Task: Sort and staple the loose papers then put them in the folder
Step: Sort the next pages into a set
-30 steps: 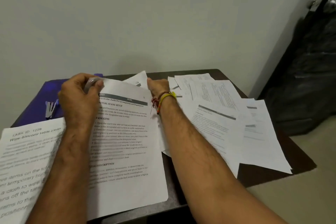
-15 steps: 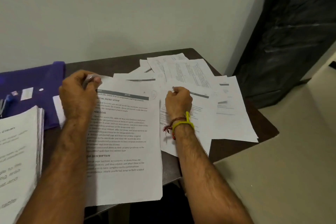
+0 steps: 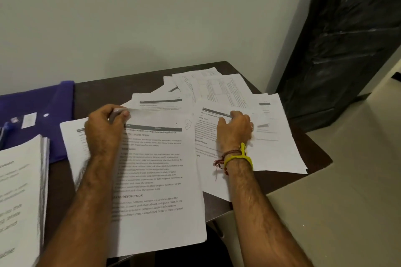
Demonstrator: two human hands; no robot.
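While the left hand (image 3: 106, 130) keeps its fingers curled round a grey stapler (image 3: 116, 112) at the top left corner of the front sheaf (image 3: 156, 180), the change lies on the other side of the frame. At the left edge, a thick stack of papers (image 3: 21, 191) sits low in the picture, and the purple folder (image 3: 43, 110) lies flat behind it on the tabletop (image 3: 121, 86), upper left. Both have slid further into view than a second ago, when the stack filled the lower left corner and the folder was mostly hidden by the left hand.

In the centre, the sheaf lies where it did, its printed heading facing the person. To the right, the right hand (image 3: 235, 130) has left the sheaf's top right corner, where it rested a second ago, and now sits on the loose sheets (image 3: 271, 147) spread across the right of the tabletop. Its fingers are bent onto a page, but whether they pinch it I cannot tell.

I judge that sorting goes on: another page is being fetched while the stapler waits.
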